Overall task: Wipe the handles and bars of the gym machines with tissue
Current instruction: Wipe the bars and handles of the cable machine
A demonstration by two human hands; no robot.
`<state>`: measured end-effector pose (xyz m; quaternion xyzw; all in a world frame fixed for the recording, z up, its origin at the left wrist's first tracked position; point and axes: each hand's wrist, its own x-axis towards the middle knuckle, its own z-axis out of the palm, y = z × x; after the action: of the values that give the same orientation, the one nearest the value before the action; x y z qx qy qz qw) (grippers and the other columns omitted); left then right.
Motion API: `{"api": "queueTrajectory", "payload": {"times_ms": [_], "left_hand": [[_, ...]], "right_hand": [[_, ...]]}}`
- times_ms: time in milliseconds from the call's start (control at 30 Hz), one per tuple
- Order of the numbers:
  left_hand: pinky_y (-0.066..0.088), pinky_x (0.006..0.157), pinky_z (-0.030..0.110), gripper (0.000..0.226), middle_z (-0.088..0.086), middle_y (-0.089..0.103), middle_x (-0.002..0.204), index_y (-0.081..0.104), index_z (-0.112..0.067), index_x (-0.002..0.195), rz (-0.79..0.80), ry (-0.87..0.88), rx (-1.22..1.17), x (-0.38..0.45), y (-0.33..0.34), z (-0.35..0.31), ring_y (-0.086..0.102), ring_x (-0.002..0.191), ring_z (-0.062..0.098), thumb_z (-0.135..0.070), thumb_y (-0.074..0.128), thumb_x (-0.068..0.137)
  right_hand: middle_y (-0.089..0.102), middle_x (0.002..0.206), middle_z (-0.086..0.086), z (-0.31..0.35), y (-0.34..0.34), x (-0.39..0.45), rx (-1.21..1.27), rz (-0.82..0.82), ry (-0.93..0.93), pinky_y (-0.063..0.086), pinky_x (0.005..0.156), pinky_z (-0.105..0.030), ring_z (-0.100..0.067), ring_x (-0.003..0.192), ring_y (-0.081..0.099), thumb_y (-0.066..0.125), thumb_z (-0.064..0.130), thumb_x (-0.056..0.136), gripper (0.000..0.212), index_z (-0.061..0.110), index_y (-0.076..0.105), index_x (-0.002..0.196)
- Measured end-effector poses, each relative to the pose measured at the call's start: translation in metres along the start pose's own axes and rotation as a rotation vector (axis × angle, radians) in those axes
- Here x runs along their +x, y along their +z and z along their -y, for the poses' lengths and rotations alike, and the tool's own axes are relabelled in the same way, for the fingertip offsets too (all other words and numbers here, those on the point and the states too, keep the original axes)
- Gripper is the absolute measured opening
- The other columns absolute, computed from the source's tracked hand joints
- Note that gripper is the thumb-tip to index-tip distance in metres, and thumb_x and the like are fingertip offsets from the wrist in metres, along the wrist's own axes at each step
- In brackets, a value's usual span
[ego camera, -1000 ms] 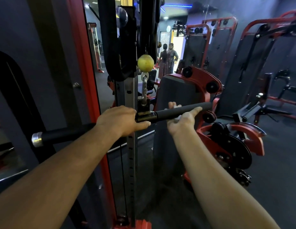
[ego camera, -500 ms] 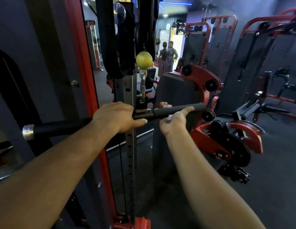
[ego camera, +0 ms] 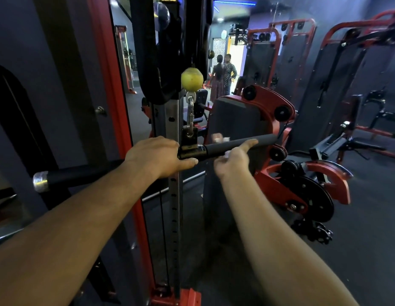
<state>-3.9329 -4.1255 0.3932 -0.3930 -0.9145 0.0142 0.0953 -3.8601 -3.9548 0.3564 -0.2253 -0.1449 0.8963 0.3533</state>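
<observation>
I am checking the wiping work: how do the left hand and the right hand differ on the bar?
The left hand grips the bar bare, beside its centre bracket; the right hand wraps white tissue around the right foam grip. Both hold the same bar.

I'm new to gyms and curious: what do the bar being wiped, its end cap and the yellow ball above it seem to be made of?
The bar looks sleeved in matte black foam or rubber: dull, no glare. Its end cap appears to be bright metal, silvery and reflective. The yellow ball looks like smooth rubber or plastic with a soft sheen; which one I cannot tell. The clip beneath it is shiny metal.
</observation>
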Motion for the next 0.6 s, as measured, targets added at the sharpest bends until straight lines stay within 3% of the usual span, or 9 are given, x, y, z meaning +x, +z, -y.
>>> {"api": "queueTrajectory", "payload": {"times_ms": [100,167,233,267,367,433,500,567,600], "left_hand": [[0.053,0.069,0.033,0.058,-0.005,0.062,0.083,0.055,-0.032,0.093,-0.001,-0.007,-0.032,0.0,0.004,0.0,0.061,0.074,0.012,-0.087,0.041,0.085],[0.053,0.068,0.033,0.056,-0.005,0.063,0.082,0.054,-0.033,0.091,-0.003,-0.008,-0.048,0.002,0.006,0.0,0.061,0.073,0.012,-0.087,0.042,0.085],[0.052,0.067,0.033,0.056,-0.005,0.062,0.081,0.054,-0.034,0.091,-0.006,-0.007,-0.039,0.004,0.007,0.003,0.061,0.073,0.012,-0.087,0.041,0.085],[0.052,0.066,0.033,0.057,-0.005,0.062,0.081,0.055,-0.033,0.091,-0.007,-0.009,-0.026,0.004,0.007,0.005,0.061,0.072,0.012,-0.088,0.041,0.084],[0.054,0.068,0.035,0.061,-0.005,0.062,0.082,0.058,-0.033,0.092,-0.029,-0.022,0.01,0.004,0.004,0.013,0.06,0.073,0.012,-0.091,0.039,0.082],[0.055,0.069,0.036,0.062,-0.006,0.062,0.082,0.057,-0.032,0.09,-0.032,-0.031,0.017,0.003,0.004,0.018,0.06,0.073,0.013,-0.091,0.039,0.082],[0.055,0.068,0.036,0.063,-0.005,0.061,0.082,0.057,-0.031,0.089,-0.035,-0.032,0.024,0.002,0.004,0.022,0.06,0.073,0.013,-0.091,0.038,0.082],[0.055,0.068,0.036,0.065,-0.005,0.061,0.083,0.057,-0.031,0.09,-0.034,-0.038,0.028,0.001,0.003,0.024,0.06,0.074,0.013,-0.092,0.037,0.081],[0.055,0.068,0.036,0.065,-0.005,0.06,0.084,0.057,-0.031,0.091,-0.03,-0.041,0.029,0.001,0.002,0.025,0.059,0.074,0.013,-0.093,0.037,0.081]], "right_hand": [[0.071,0.109,-0.014,0.019,0.008,0.007,-0.001,-0.063,-0.073,0.055,0.066,-0.043,-0.025,0.087,0.073,0.047,0.075,0.089,0.082,0.011,0.047,0.141],[0.073,0.109,-0.016,0.009,0.004,-0.005,-0.111,0.012,-0.048,0.059,0.08,-0.044,-0.026,0.091,0.076,0.052,0.066,0.093,0.072,0.011,0.048,0.138],[0.074,0.114,-0.016,-0.012,-0.01,-0.022,-0.27,0.16,0.031,0.053,0.103,-0.047,-0.027,0.102,0.074,0.053,0.053,0.099,0.056,0.011,0.053,0.134],[0.074,0.116,-0.015,-0.02,-0.02,-0.029,-0.354,0.236,0.058,0.049,0.108,-0.049,-0.027,0.107,0.073,0.051,0.048,0.102,0.048,0.011,0.055,0.132],[0.076,0.114,-0.012,-0.017,-0.047,-0.047,-0.648,0.382,0.011,0.057,0.097,-0.049,-0.026,0.105,0.074,0.045,0.042,0.106,0.041,0.01,0.059,0.128],[0.077,0.096,-0.01,-0.003,-0.057,-0.054,-1.015,0.407,-0.318,0.063,0.078,-0.041,-0.018,0.086,0.076,0.045,0.044,0.106,0.036,0.013,0.063,0.112],[0.067,0.074,0.001,0.012,-0.06,-0.049,-1.387,0.364,-0.88,0.055,0.06,-0.021,-0.003,0.07,0.068,0.042,0.05,0.103,0.035,0.02,0.059,0.096],[0.06,0.083,0.014,0.021,-0.049,-0.04,-1.454,0.303,-1.213,0.044,0.063,-0.01,0.005,0.075,0.06,0.04,0.05,0.104,0.033,0.022,0.056,0.104],[0.059,0.093,0.012,0.024,-0.041,-0.033,-1.451,0.279,-1.3,0.045,0.073,-0.012,0.005,0.081,0.056,0.042,0.048,0.105,0.031,0.02,0.055,0.11]]}}
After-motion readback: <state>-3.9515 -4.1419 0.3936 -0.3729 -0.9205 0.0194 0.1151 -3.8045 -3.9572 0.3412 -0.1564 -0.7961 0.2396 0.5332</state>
